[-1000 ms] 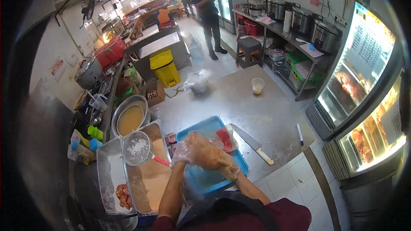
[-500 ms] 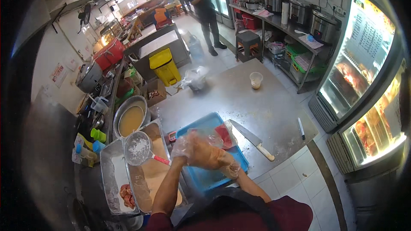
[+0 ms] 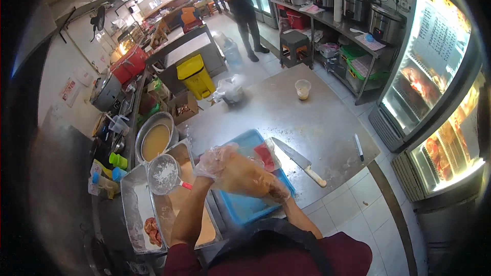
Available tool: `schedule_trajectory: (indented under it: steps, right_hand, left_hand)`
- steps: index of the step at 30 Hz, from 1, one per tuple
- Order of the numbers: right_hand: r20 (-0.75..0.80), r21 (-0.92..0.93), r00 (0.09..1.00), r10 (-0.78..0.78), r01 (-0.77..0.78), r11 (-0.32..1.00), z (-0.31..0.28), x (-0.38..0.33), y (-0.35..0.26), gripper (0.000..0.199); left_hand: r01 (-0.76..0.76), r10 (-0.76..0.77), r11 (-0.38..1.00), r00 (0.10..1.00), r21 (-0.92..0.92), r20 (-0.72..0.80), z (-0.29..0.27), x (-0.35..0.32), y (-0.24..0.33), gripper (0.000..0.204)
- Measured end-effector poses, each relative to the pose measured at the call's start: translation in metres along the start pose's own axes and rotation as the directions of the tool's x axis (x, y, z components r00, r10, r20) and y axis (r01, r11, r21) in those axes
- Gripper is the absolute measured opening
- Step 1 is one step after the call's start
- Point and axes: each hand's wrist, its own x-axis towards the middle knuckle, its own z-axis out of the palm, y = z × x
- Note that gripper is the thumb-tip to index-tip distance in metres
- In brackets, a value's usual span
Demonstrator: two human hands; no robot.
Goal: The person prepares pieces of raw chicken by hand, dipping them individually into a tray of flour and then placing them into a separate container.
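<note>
Both of my hands wear clear plastic gloves. A clear plastic bag with a tan load [image 3: 245, 174] is stretched between them; what fills it I cannot make out. My left hand [image 3: 214, 162] is closed on its upper left end, and my right hand [image 3: 277, 191] grips the lower right end. Beneath the bag lies a blue tray [image 3: 240, 212], holding a red and clear plastic packet [image 3: 266, 156]. A large knife [image 3: 299, 161] with a pale handle rests on the steel table just right of the tray.
Left of me stand two metal trays: one has white powder and raw meat [image 3: 152, 231], the other tan powder [image 3: 205, 232]. A strainer [image 3: 164, 175] lies across them. Behind is a bowl of tan liquid [image 3: 156, 142]. A cup [image 3: 303, 89] and marker [image 3: 359, 147] sit on the table [image 3: 266, 107].
My left hand has moved a little to the left and up, and the bag looks more drawn out between my hands. The strainer's handle shows less behind my left arm.
</note>
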Motion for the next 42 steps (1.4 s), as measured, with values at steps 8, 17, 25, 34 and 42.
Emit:
schedule_trajectory:
  steps: [8,17,25,34,42]
  right_hand:
    - [-0.042,0.164,0.998,0.035,-0.028,0.986,-0.01,-0.022,-0.003,0.054]
    - [0.083,0.504,0.996,0.044,-0.08,0.86,-0.013,-0.017,0.018,0.055]
    - [0.194,0.201,0.98,-0.042,0.002,0.98,-0.023,-0.015,0.048,0.044]
    - [-0.033,0.158,0.987,0.16,-0.153,0.976,-0.011,-0.017,0.052,0.035]
    - [-0.484,-0.516,0.875,0.013,-0.297,0.804,0.008,-0.004,0.073,0.084]
  left_hand:
    - [0.012,-0.017,0.975,1.0,-0.222,-0.021,0.029,0.001,-0.004,0.038]
    - [0.178,-0.177,0.9,0.983,-0.398,0.039,0.043,0.006,-0.015,0.037]
    - [0.14,-0.184,0.936,0.977,-0.323,-0.111,0.066,0.015,-0.036,0.046]
    - [0.709,-0.566,0.599,0.703,-0.372,0.43,0.063,0.048,-0.042,0.062]
    - [0.391,-0.391,0.903,0.92,-0.176,0.035,0.168,-0.009,0.015,0.051]
